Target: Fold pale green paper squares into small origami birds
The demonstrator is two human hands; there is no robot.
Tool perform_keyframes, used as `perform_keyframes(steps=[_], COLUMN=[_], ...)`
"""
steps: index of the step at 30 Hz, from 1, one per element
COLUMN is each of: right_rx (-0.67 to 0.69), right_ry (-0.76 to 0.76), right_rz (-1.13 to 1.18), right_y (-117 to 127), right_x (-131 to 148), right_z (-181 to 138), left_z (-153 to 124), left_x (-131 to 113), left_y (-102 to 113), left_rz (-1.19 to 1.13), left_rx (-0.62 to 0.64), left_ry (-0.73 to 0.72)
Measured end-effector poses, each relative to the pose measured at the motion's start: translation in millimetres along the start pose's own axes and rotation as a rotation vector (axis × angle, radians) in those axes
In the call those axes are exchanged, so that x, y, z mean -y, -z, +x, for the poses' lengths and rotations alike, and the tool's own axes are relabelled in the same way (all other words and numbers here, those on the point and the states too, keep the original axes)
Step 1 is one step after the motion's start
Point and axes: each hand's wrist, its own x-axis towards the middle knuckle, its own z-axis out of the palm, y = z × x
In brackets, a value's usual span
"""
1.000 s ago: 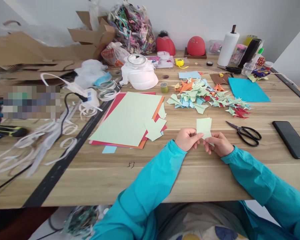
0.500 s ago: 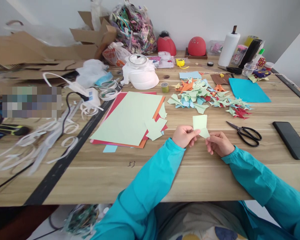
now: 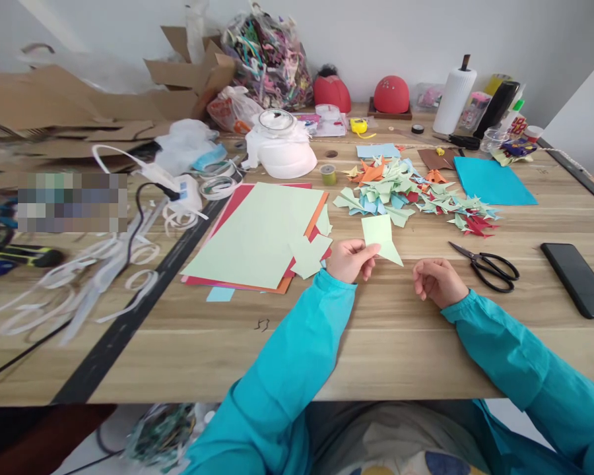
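Note:
My left hand [image 3: 351,260] pinches a small pale green piece of paper [image 3: 380,239] by its lower left edge, thumb on top. A pointed corner of the paper sticks out to the lower right. Beside it, apart from the paper, my right hand [image 3: 438,282] hovers with fingers curled in and nothing in them. Black-handled scissors [image 3: 492,265] lie to its right. Beyond both hands spreads a heap of folded paper pieces [image 3: 393,185] in green, orange, blue and red. Cut green pieces [image 3: 311,256] rest on the right edge of a stack of coloured sheets [image 3: 252,237].
A phone [image 3: 579,280] lies at the right. Farther back are a turquoise sheet [image 3: 495,179], a green spool [image 3: 328,174], a yellow tape measure [image 3: 359,125] and two red domes. At the left are a power strip [image 3: 178,191], white strips and cardboard [image 3: 79,99].
My right hand has let go of the green paper and moved slightly right. My left hand has carried the paper a little left, and more of its lower part shows.

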Motion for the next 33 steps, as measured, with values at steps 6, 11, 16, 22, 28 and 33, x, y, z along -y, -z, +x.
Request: perform_keyframes(steps=[6,11,16,22,28,33], right_rx=[0.08,0.065,0.046,-0.03,-0.054,-0.066], right_ry=[0.018,0.156,0.247,0.26,0.248,0.227], right_rz=[-0.042,-0.243,-0.385,-0.431,-0.438,-0.433], right_y=[-1,-1,-2,-2,-3,-2], right_x=[-5,-7,-5,-6,-5,-7], right_z=[1,0,-2,0,0,2], left_z=[-4,-8,-9,-10,-11,-9], left_x=[3,2,0,-3,-4,-1], left_y=[-10,-16,-16,-16,-17,-16], left_rz=[0.04,0.017,-0.06,0.033,-0.004,-0.068], left_rx=[0.075,0.122,0.103,0.119,0.159,0.165], left_ry=[0.019,0.02,0.065,-0.012,-0.001,0.022])
